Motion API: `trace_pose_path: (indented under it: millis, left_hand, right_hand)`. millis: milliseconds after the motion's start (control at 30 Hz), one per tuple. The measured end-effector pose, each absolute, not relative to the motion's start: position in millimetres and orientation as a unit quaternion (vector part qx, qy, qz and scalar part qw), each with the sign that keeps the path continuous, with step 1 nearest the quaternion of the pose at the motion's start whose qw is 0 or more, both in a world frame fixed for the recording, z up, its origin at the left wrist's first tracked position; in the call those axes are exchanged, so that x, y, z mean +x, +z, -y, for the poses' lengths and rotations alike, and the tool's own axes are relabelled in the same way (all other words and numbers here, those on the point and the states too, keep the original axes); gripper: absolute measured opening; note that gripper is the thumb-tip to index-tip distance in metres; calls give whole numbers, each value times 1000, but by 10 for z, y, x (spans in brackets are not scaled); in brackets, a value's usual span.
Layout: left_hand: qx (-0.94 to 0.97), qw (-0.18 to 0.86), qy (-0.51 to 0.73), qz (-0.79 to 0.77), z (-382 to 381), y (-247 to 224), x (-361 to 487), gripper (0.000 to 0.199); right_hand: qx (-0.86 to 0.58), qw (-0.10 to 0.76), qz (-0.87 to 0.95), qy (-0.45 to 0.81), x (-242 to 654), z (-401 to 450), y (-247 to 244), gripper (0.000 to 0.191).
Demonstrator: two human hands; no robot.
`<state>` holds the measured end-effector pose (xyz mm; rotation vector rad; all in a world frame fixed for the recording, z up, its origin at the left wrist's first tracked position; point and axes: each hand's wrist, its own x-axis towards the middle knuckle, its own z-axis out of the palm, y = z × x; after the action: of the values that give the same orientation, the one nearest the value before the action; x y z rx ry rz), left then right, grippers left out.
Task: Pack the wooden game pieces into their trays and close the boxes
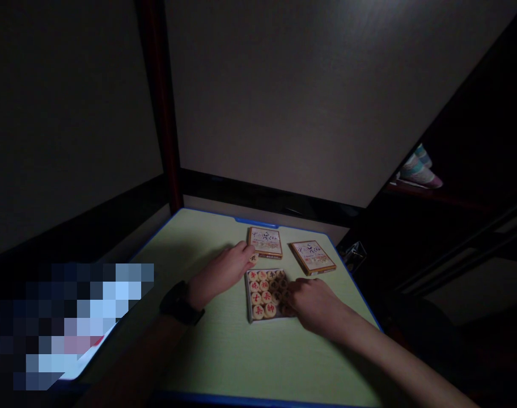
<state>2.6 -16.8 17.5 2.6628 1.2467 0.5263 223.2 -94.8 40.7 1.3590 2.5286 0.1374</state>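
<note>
A shallow box (pixel 249 306) of round Chinese chess pieces lies on the table, with red-marked pieces (pixel 263 286) on its left side and dark-marked ones towards the right. Just beyond its upper left corner, my left hand (pixel 227 266), with a dark watch on the wrist, pinches one Chinese chess piece (pixel 253 259). My right hand (pixel 313 303) reaches over the box's right side with its fingers curled down among the pieces. What those fingertips grip, if anything, is hidden. The pieces beneath them are in shadow.
Two flat printed boxes, a left one (pixel 265 241) and a right one (pixel 313 256), lie at the back of the pale green table (pixel 207 362), which has a blue edge. A wall panel (pixel 262 113) rises behind it. A blurred-out bright patch (pixel 92 317) covers the left edge.
</note>
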Motion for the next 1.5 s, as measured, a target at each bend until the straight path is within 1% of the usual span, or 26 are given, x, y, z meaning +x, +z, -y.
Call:
trace_pose_path:
  millis: [133,200,267,367,433,500,567,767,867,1100,1300,1433,1500]
  left_hand:
    - [889,74,181,-415,173,172,25,18]
    - [890,72,183,-411,169,165,24,17]
    - [891,77,179,-411,164,162,26,17]
    - [888,89,172,-416,166,173,32,16]
    - [886,92,168,-422,173,189,38,15]
    - [887,89,161,-424,182,204,43,14]
    - [889,81,157,-423,188,209,46,14]
    - [893,66,161,-414,175,178,42,14]
    - [892,76,161,-416,163,167,42,14]
    - [894,64,165,-412,156,145,41,15]
    - [897,51,170,-405,159,138,33,13]
    - [894,63,168,-411,166,152,38,14]
    - [891,75,163,-417,173,164,43,15]
  right_hand:
    - [479,138,-866,27,2242,945,462,11]
    - [486,112,-867,1,2282,920,501,12]
    - [464,68,-882,-41,2343,880,545,15]
    - [393,21,-913,-103,2431,818,595,32]
    - [365,18,-924,-117,2463,791,604,42]
    - [349,19,-930,-114,2468,779,594,48]
    - [330,21,-938,-109,2451,775,575,47]
    - [303,38,-948,-88,2383,744,525,28]
    - [305,32,-948,-82,2375,724,488,24]
    - [311,20,-946,-93,2356,731,445,25]
    - [305,12,-945,-116,2375,723,530,28]
    - [328,35,-943,-51,2363,761,573,38]
    - [336,61,-940,-16,2338,794,567,38]
